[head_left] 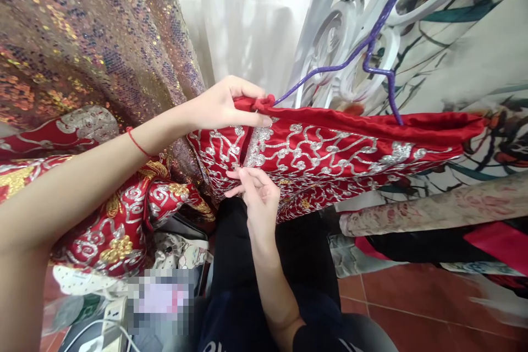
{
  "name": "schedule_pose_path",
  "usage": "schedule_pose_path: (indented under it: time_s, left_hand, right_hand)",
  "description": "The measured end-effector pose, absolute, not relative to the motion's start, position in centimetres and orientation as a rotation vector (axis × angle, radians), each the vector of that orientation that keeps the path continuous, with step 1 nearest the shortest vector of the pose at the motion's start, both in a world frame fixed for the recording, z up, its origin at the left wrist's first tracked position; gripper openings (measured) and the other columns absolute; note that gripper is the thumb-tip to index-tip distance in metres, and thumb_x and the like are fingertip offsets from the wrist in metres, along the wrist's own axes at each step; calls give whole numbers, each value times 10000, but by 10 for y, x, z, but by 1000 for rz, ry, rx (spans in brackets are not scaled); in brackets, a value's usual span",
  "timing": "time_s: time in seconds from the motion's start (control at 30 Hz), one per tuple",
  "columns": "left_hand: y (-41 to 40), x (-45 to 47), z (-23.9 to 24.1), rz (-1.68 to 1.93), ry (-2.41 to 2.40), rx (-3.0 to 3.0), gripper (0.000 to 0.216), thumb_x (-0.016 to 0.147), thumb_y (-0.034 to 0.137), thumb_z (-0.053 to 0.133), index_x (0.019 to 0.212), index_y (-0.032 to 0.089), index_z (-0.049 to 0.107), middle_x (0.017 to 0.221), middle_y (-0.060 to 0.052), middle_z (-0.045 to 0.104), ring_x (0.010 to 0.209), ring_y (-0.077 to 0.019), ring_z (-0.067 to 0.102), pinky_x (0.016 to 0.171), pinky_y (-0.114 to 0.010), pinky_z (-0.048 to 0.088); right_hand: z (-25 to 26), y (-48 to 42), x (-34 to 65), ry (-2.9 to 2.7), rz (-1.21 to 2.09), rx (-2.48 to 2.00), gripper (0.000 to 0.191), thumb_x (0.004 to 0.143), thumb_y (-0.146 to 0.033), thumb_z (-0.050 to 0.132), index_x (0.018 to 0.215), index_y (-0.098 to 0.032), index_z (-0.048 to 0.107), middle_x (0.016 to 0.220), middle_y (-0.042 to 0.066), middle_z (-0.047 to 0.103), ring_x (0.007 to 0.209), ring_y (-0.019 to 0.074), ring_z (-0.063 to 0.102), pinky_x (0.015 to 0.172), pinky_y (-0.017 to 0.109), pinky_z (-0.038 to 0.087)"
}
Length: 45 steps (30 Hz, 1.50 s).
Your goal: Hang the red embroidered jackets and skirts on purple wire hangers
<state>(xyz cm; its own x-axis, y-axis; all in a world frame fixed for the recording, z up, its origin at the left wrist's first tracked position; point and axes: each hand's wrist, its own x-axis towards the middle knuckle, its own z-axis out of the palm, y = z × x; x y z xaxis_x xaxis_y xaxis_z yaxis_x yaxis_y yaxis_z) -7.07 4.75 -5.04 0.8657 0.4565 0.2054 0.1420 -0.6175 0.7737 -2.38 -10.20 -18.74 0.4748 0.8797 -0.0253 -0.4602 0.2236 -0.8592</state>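
Observation:
A red satin skirt [330,148] with silver sequin scrollwork hangs from a purple hanger [350,58]. My left hand [223,104], reaching in from the left, is closed on the waistband with the thumb across its front, beside a small red knotted loop [264,102]. Below it, a dark narrow opening [246,146] runs down the skirt. At the lower end of that opening, my right hand [262,195] is closed in a pinch against the fabric. What lies between its fingertips is too small to make out.
White scrolled metalwork [338,27] stands behind the hanger. A sequinned gold cloth [103,38] hangs at upper left. Red embroidered garments [119,225] lie at left, above a power strip [115,316]. Folded fabrics [412,242] are at right over the tiled floor [412,308].

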Motion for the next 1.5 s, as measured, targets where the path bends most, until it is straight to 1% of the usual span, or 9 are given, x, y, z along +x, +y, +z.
schedule_pose_path:
  time_s: [0.43, 0.63, 0.77, 0.97, 1.1, 1.2, 1.3, 1.43, 1.5]
  left_hand:
    - [44, -73, -48, 493, 384, 2163, 224, 769, 315, 758, 671, 140, 656, 586, 22, 507, 561, -83, 507, 516, -210, 411]
    - [48, -76, -45, 507, 321, 2228, 477, 911, 506, 599, 579, 165, 570, 515, 33, 412, 504, -69, 418, 486, -217, 329]
    - [46, -76, -46, 642, 305, 2251, 395, 846, 543, 683, 741, 164, 647, 588, 33, 515, 518, -65, 436, 493, -215, 336]
    - [50, -76, -58, 992, 360, 2475, 427, 947, 576, 534, 949, 163, 642, 614, 33, 557, 558, -86, 525, 576, -228, 401]
    - [50, -79, -55, 1008, 446, 2968, 493, 924, 630, 532, 1031, 160, 635, 770, -29, 649, 765, -168, 634, 740, -297, 476]
    - [22, -88, -47, 1067, 648, 3210, 452, 958, 509, 518, 1171, 119, 601, 1083, -131, 671, 1051, -256, 619, 906, -392, 476]
    - [-34, -104, -56, 1082, 942, 3228, 297, 960, 257, 490, 1200, 105, 580, 1221, -158, 628, 1143, -281, 578, 946, -418, 463]
    - [-106, -115, -115, 833, 1239, 3082, 142, 934, 140, 452, 953, 158, 591, 916, -96, 662, 857, -252, 612, 748, -366, 487]
    - [-125, -111, -152, 800, 1458, 2769, 77, 915, 157, 480, 913, 178, 554, 866, -76, 647, 823, -241, 620, 696, -337, 486]
  right_hand:
    - [-144, -90, -32, -521, 826, -879, 192, 903, -365, 648, 863, -178, 643, 760, -6, 770, 400, 74, 600, 407, 203, 428]
    - [-145, -80, -33, -533, 737, -879, 189, 894, -361, 651, 864, -175, 639, 735, -10, 749, 389, 56, 556, 379, 197, 369]
    - [-147, -89, -35, -540, 765, -912, 184, 878, -347, 656, 833, -171, 634, 675, -25, 716, 382, 55, 536, 396, 197, 401]
    - [-158, -102, -40, -557, 822, -938, 231, 866, -396, 663, 826, -170, 636, 660, -31, 690, 363, 48, 507, 388, 197, 398]
    - [-169, -90, -35, -565, 865, -955, 246, 825, -405, 682, 786, -170, 623, 619, -40, 655, 361, 51, 495, 382, 195, 373]
    - [-170, -86, -24, -630, 897, -947, 246, 825, -411, 672, 792, -171, 625, 622, -38, 650, 375, 53, 487, 400, 199, 374]
    - [-168, -91, -11, -739, 912, -942, 248, 834, -419, 650, 786, -178, 617, 582, -60, 592, 394, 56, 454, 414, 201, 366]
    - [-165, -104, 1, -951, 864, -1056, 188, 846, -361, 639, 799, -181, 620, 630, -47, 591, 532, 86, 536, 519, 208, 430]
    - [-164, -112, 3, -1027, 845, -1133, 165, 869, -341, 607, 814, -187, 623, 644, -40, 601, 563, 99, 557, 552, 216, 445]
